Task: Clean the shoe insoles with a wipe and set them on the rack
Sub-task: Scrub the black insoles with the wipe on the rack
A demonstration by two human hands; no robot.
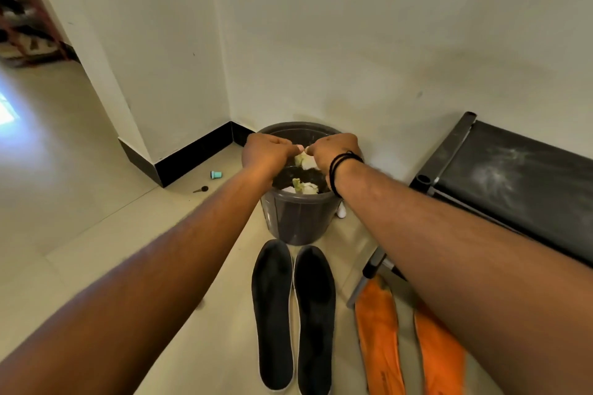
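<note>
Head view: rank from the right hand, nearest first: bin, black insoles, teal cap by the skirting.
From the right hand:
1. Bin, directly beneath it.
2. Teal cap, left, on the floor by the skirting.
3. Black insoles, on the floor nearer the camera.

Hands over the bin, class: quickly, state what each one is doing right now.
Left hand: fingers curled, pinching the crumpled wipe above the bin.
Right hand: fingers curled, pinching the same wipe from the other side.

floor [80,234] | bin [298,221] | black insoles [272,314] | orange insoles [378,340] | rack [513,183]
</note>
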